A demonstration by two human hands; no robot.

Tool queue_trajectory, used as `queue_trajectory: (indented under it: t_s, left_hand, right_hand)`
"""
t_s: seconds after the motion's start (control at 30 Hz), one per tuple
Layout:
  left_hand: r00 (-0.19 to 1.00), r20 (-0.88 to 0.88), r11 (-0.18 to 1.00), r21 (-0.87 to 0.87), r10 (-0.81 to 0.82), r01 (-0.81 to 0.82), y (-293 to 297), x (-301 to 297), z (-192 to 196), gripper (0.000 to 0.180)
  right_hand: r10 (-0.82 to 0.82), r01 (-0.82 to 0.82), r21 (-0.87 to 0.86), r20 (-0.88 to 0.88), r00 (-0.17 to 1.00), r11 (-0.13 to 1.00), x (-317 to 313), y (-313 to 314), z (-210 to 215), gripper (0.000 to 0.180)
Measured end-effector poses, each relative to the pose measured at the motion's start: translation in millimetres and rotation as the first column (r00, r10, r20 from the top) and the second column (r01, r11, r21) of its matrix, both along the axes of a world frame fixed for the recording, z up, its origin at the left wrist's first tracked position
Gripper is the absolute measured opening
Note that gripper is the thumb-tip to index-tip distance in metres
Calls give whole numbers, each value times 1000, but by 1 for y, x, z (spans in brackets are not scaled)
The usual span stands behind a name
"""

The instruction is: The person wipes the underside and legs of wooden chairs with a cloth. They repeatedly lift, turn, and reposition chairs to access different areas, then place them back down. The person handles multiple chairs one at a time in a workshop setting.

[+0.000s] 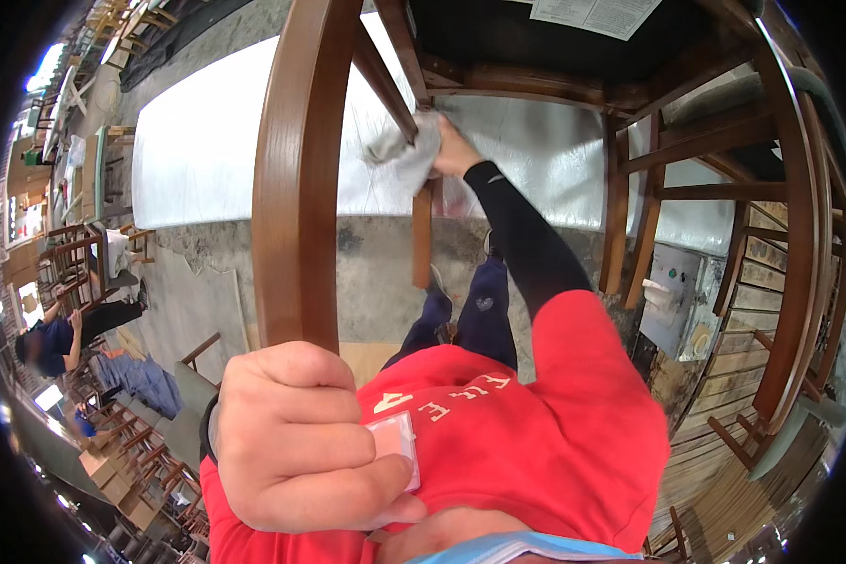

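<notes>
A brown wooden chair is tipped in front of me, its black underside showing with a white paper label. Close to the camera, my left hand is closed in a fist at the near end of the thick chair leg, fingers wrapped round it; the leg's tip is hidden behind the fist. My right hand, at the end of a black sleeve, holds a crumpled whitish cloth. The cloth is bunched round a thin wooden rail of the chair, where the rail meets the frame.
A table covered in shiny plastic film lies under the chair. More wooden chairs stand close on the right, beside a grey control box. At the left, a person in dark clothes is among other chairs; cardboard boxes sit lower left.
</notes>
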State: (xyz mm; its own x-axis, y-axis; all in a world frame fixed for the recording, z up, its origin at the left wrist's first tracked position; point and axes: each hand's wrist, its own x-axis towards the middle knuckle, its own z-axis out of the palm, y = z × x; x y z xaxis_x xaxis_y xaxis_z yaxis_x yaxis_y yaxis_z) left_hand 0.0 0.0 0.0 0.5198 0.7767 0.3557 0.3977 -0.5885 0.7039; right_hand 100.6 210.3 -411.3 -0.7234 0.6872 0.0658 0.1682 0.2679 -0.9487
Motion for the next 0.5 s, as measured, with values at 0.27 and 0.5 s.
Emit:
queue_trajectory:
  t_s: [0.27, 0.5]
  left_hand:
    - [996, 67, 998, 40, 54, -57, 1, 2, -9, 25]
    - [1000, -15, 1000, 3, -18, 19, 9, 0, 3, 29]
  right_hand:
    - [-208, 230, 203, -123, 970, 952, -11, -10, 39, 51]
    - [-98, 86, 408, 6, 995, 909, 17, 18, -6, 44]
